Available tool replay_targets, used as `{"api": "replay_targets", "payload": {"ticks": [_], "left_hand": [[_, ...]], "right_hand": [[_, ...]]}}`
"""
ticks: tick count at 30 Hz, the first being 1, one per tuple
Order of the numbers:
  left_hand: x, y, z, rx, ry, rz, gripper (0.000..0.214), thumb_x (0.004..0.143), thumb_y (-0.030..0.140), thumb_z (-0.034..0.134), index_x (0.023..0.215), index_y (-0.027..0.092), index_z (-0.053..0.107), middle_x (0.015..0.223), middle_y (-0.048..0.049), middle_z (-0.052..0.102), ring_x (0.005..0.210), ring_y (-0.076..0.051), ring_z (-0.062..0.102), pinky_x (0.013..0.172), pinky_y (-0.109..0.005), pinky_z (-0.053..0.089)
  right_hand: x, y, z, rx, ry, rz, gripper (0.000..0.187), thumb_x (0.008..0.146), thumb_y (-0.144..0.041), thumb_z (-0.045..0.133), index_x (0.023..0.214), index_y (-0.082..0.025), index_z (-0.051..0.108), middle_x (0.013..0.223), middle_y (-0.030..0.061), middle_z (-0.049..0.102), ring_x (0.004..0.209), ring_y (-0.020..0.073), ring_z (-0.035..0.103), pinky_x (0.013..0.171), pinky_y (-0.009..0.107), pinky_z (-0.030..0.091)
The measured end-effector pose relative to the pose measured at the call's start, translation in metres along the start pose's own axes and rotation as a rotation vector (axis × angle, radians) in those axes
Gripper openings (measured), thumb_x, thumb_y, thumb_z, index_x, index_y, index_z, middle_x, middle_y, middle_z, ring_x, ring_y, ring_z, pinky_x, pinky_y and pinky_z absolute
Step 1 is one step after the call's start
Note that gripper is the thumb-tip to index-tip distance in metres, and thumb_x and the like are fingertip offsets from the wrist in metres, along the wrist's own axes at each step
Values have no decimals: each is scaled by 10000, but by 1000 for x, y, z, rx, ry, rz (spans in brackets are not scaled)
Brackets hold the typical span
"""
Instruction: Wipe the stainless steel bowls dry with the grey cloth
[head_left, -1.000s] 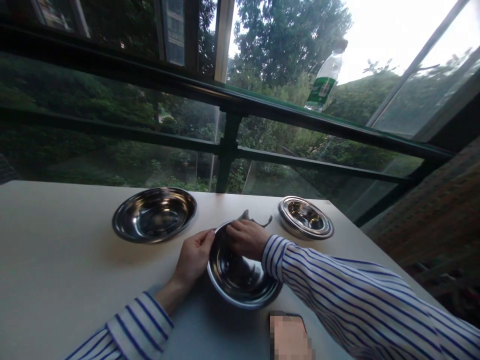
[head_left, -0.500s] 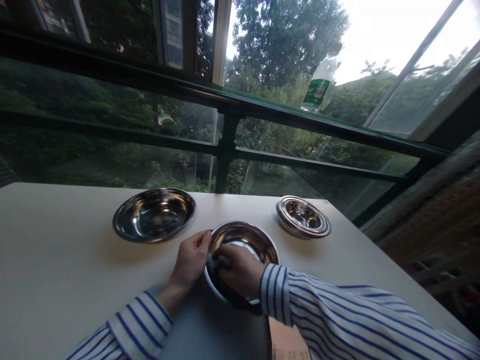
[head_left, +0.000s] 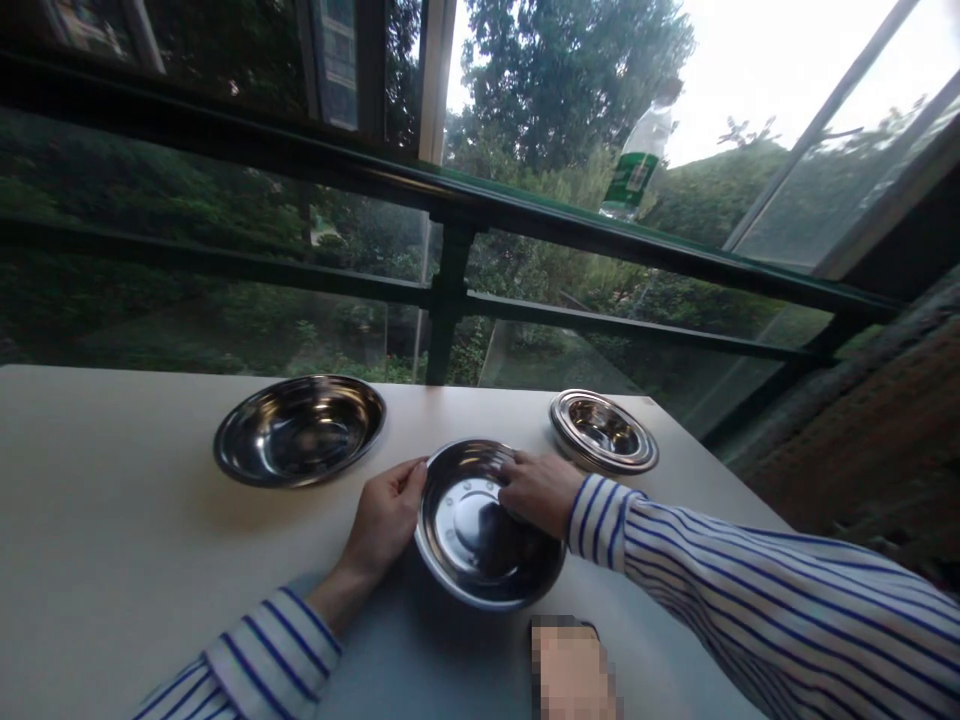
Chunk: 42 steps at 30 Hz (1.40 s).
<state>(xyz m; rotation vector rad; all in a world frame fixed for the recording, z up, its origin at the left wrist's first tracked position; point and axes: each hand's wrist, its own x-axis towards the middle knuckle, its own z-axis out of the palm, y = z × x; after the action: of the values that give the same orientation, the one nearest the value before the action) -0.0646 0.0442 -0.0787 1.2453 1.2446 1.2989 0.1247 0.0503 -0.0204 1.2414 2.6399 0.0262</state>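
A shiny steel bowl [head_left: 469,520] is tipped slightly on the table in front of me. My left hand [head_left: 386,515] pinches its left rim between thumb and fingers. My right hand [head_left: 544,490] reaches over the right rim, its fingers curled against the inner wall. The dark greyish cloth seen under those fingers a moment ago is now hidden by the hand and shadow. To the left sits a wider steel basin [head_left: 300,440]. Behind my right hand is a stack of smaller steel bowls [head_left: 604,435].
A phone [head_left: 574,665], its screen blurred out, lies on the white table [head_left: 112,560] near the front edge. A plastic bottle with a green label [head_left: 636,180] stands on the green railing [head_left: 540,220] beyond the table. Windows and trees are behind.
My right hand has moved from the left inside of the bowl to its right inner wall, uncovering the bottom. My left hand still grips the left rim.
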Motion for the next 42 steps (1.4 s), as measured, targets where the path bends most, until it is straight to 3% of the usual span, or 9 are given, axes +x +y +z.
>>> {"api": "replay_targets", "payload": {"ticks": [5,9,14,18,23,27,34,40,42], "left_hand": [[-1,-2,-1,18,6,21,375,751,402,547,939,126,717,905,-79,737,829,-237,656,798,-331,478],[1,-4,-5,45,78,29,367,751,391,546,941,125,713,932,-78,731,905,-245,641,839,-329,457],[5,-6,-6,54,131,7,362,739,378,548,912,107,714,882,-97,735,861,-263,650,795,-350,472],[7,-7,-7,39,99,1,381,733,402,558,919,109,715,860,-102,737,887,-276,647,803,-366,471],[8,-7,-8,33,19,10,466,772,466,518,971,81,692,834,-114,734,893,-271,648,776,-356,480],[10,-4,-13,121,-12,30,491,816,497,444,925,95,703,767,-90,727,777,-250,656,720,-338,477],[3,31,-26,483,204,198,439,721,501,569,950,153,705,826,-97,680,759,-253,617,768,-352,445],[-15,60,7,-20,-228,45,719,691,451,651,1305,144,437,1217,-149,591,1061,-261,583,874,-331,459],[-17,64,16,-118,-223,26,645,693,394,669,1253,142,472,1189,-133,612,1063,-254,581,884,-319,452]], "right_hand": [[42,-10,-6,36,118,-57,254,893,-136,407,1063,-145,595,1111,187,554,1022,274,508,757,398,475],[51,-35,-1,178,121,-84,324,857,-123,438,1167,-152,528,1091,121,590,953,195,567,792,302,458],[21,-33,7,314,-43,-146,318,673,-150,627,972,-250,667,831,-1,681,741,166,629,625,225,454],[2,-4,-6,378,-37,-118,272,566,-54,647,772,-219,713,713,10,674,693,191,625,650,273,451],[-1,18,-26,597,254,72,292,773,-174,540,1051,-154,627,911,76,677,836,198,622,757,317,464],[6,16,-14,829,433,148,289,851,-256,478,1085,-104,556,913,88,681,839,171,640,736,281,504],[17,4,4,989,679,125,270,812,-207,520,1074,-142,526,984,97,665,903,188,638,769,312,525],[0,-16,-2,761,892,-40,285,797,-113,522,1072,-185,548,1099,113,603,1030,224,547,911,399,445],[-10,-19,-4,656,950,-123,274,838,-131,495,1105,-185,528,1136,119,582,1052,211,535,907,373,457]]}}
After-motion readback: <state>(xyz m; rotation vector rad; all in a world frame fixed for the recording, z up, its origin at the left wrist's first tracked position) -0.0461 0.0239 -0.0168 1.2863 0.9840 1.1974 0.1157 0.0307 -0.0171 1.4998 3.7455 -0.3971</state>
